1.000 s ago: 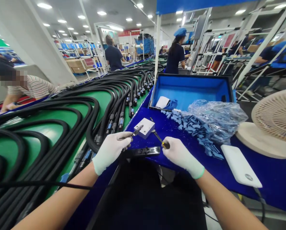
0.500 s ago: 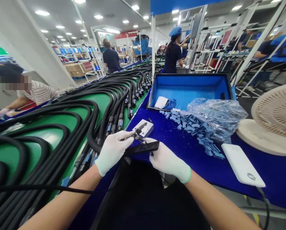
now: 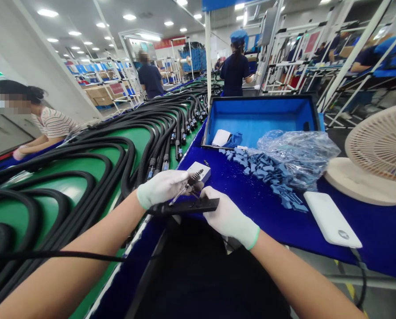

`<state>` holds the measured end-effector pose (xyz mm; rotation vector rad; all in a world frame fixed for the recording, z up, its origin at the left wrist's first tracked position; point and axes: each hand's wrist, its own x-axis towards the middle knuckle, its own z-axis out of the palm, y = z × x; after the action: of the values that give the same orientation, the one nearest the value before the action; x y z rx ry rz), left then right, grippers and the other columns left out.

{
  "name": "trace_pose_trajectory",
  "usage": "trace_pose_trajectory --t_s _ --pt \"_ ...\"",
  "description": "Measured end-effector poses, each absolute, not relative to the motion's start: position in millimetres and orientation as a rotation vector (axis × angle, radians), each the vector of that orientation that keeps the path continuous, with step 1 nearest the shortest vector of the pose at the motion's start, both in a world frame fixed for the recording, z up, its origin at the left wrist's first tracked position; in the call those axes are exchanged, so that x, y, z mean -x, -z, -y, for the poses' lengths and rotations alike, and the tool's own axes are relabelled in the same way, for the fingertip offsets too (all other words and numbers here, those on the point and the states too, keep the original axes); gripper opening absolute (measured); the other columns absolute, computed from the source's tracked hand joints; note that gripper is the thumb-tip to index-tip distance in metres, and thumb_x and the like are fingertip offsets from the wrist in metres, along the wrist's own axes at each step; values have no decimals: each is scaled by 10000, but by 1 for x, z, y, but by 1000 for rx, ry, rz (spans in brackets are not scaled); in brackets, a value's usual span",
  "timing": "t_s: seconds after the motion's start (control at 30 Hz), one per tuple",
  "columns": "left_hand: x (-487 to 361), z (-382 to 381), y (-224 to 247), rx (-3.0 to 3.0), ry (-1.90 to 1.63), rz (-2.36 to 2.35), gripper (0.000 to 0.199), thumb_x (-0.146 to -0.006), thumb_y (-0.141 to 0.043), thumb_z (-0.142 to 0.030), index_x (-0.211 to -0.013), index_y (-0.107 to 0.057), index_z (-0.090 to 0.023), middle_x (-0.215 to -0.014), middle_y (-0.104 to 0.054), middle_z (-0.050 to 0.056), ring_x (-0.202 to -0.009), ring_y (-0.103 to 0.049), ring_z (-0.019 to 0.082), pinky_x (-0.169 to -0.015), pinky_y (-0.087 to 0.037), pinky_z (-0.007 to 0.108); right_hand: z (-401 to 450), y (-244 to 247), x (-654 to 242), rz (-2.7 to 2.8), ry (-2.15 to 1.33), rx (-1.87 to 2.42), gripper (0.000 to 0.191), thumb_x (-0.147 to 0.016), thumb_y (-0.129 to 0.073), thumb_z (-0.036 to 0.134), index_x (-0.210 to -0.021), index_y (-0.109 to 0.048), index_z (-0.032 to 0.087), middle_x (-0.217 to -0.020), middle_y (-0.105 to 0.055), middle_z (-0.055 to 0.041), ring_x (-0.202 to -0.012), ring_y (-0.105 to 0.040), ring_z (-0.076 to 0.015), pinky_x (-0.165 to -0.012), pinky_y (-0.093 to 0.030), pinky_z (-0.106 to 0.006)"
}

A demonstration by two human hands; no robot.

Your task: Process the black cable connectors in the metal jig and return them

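Note:
My right hand (image 3: 229, 217), in a white glove, is closed round the right end of a flat black part (image 3: 184, 206), close to the table's front edge. Above that part's left half is my gloved left hand (image 3: 165, 188), its fingers bent by some thin dark and metallic pieces. Blur hides what those fingers hold, if anything. Just beyond the fingertips, a small white block (image 3: 200, 170) with a row of dark pieces on it lies on the blue table cover (image 3: 224, 177).
Black hoses (image 3: 128, 150) run over the green surface at left. Blue clips (image 3: 267, 170), a plastic bag (image 3: 297, 150) and a blue bin (image 3: 261, 115) stand ahead. A white power bank (image 3: 332, 219) and a fan (image 3: 380, 146) are at right. People work beyond.
My left hand has shifted left and slightly up, with its fingers now over the white block's near corner. More of the black part's left end shows. The camera view has tilted slightly.

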<state>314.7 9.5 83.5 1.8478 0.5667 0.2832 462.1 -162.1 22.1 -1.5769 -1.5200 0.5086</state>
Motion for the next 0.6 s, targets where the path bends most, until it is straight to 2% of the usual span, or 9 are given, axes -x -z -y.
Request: trace_pose_trajectory --t_s 0.1,0.13,0.2,0.27,0.33,0.43,0.6 --pt "-327 -21 -67 -1493 -200 -417 547 -813 -751 -471 -1220 -723 -106 -1183 -751 210 -1049 -735 333 -972 -568 461 166 -32 -464 1470 -554 1571 271 -898 -523 138 -1150 -585 212 -1002 -696 -53 -821 -642 -196 -769 -500 -314" --pt "-328 -22 -64 -1418 -207 -398 570 -774 -801 -439 -1234 -715 -113 -1179 -752 205 -1032 -739 322 -967 -569 452 168 -35 -466 1473 -583 1584 246 -899 -526 144 -1124 -602 210 -987 -703 -53 -809 -644 -194 -761 -494 -310" --pt "-329 -22 -63 -1410 -238 -412 585 -733 -845 -417 -1228 -729 -129 -1150 -761 182 -975 -748 292 -923 -582 415 170 -37 -469 1490 -670 1648 84 -888 -549 169 -929 -611 208 -847 -688 -31 -700 -611 -176 -680 -462 -294" --pt "-326 -18 -71 -1543 -236 -475 564 -734 -838 -434 -1206 -756 -138 -1107 -775 150 -921 -748 274 -861 -590 378 171 -35 -472 1481 -756 1703 86 -880 -581 211 -795 -565 210 -726 -646 -6 -613 -559 -154 -605 -410 -277" --pt "-323 -13 -84 -1782 -198 -584 525 -756 -804 -463 -1183 -783 -158 -1058 -790 100 -914 -742 273 -831 -586 353 169 -28 -474 1457 -768 1714 108 -881 -602 246 -790 -555 210 -720 -648 -1 -611 -548 -145 -587 -381 -265" --pt "-322 -6 -102 -2122 -179 -715 495 -775 -765 -495 -1177 -804 -207 -1060 -801 25 -1008 -731 289 -892 -563 331 160 -13 -475 1450 -660 1736 97 -872 -599 229 -789 -554 208 -750 -660 -5 -653 -561 -149 -613 -376 -259" --pt "-328 0 -112 -2293 -242 -755 482 -811 -718 -503 -1182 -806 -208 -1124 -796 8 -1075 -717 282 -971 -516 307 148 -5 -473 1444 -580 1852 67 -865 -590 215 -799 -590 210 -744 -668 -12 -654 -576 -170 -616 -366 -268"
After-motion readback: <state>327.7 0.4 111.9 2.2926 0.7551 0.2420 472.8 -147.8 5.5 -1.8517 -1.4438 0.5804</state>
